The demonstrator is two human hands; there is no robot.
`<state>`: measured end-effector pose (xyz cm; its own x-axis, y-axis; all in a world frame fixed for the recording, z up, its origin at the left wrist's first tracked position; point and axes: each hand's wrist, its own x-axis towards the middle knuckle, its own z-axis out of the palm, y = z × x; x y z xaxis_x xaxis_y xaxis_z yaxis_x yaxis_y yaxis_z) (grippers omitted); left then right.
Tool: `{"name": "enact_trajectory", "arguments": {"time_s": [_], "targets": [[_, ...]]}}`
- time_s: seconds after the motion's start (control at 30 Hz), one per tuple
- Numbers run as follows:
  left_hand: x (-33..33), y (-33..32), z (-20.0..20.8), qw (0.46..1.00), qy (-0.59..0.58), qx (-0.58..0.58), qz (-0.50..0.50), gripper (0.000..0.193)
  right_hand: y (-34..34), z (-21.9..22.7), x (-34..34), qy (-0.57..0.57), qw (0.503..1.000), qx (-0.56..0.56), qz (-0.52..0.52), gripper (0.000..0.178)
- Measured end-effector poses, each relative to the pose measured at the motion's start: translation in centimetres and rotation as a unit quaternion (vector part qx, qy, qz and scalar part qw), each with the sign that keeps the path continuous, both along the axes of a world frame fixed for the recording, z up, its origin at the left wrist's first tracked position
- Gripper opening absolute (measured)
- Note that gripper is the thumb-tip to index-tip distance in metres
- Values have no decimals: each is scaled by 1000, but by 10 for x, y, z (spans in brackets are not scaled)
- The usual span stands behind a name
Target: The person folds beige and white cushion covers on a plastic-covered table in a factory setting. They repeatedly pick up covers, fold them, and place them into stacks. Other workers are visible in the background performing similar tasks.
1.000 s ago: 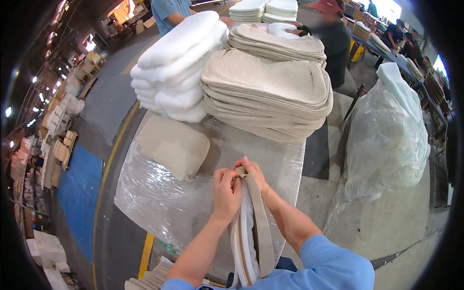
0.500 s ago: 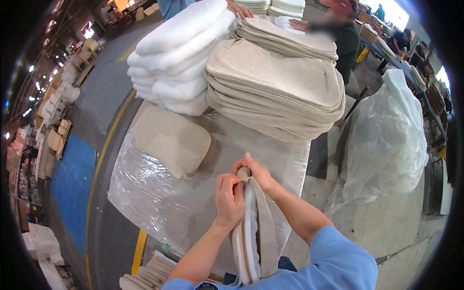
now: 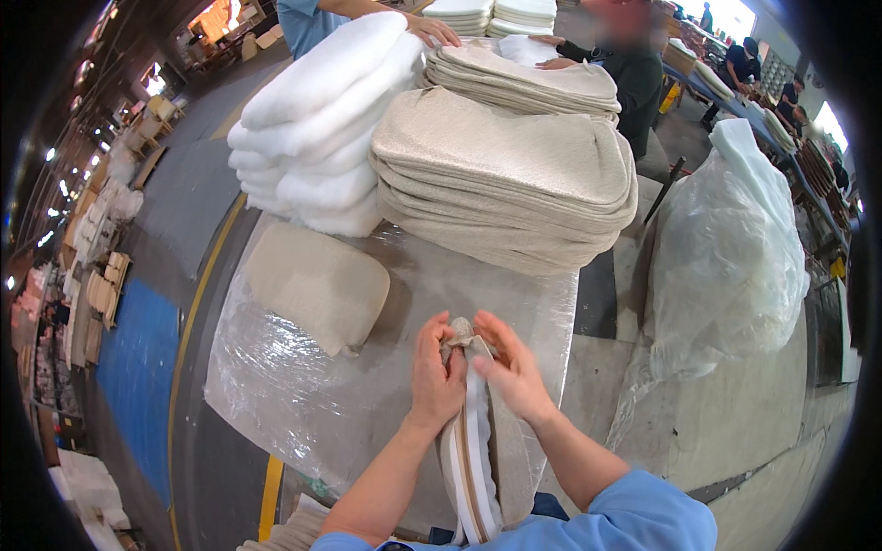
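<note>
A beige fabric cushion cover (image 3: 512,447) stands on edge in front of me, its long zipper (image 3: 471,477) facing up and white padding showing along the opening. My left hand (image 3: 437,375) grips the bunched far end of the cover, thumb on the near side. On the other side of that end, my right hand (image 3: 514,369) curls loosely round the fabric edge, thumb lifted apart from the fingers. Left of my hands, a flat beige cushion cover (image 3: 317,283) lies on the plastic-wrapped table (image 3: 303,395).
A tall stack of beige covers (image 3: 501,184) and a pile of white padding (image 3: 322,92) fill the table's far side. Two people stand beyond, hands at the stacks. At right stands a large clear plastic bag (image 3: 726,266). More beige covers (image 3: 294,528) lie at lower left.
My right hand has loosened and lowered, its thumb now apart from its fingers. The left hand keeps its hold. The view has shifted slightly.
</note>
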<state>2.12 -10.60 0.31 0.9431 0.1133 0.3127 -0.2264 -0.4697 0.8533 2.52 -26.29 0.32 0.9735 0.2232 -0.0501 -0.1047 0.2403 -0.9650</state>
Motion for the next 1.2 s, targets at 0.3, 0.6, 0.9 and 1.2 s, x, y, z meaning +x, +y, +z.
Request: {"name": "enact_trajectory", "arguments": {"time_s": [0.3, 0.6, 0.9, 1.2], "targets": [[10, -7, -13, 996, 59, -63, -35, 37, 9, -2, -3, -74, 965, -209, -138, 32], [-5, -6, -13, 989, 139, -55, -3, 26, 4, -29, 49, 156, 971, 159, -85, 70], [22, 21, -13, 890, 252, -377, 52, 63, 10, -1, 83, 32, 991, 128, 17, 71], [0, 43, 33, 770, 209, -567, -203, 71, 29, 141, -7, -360, 917, 102, 136, 60]]}}
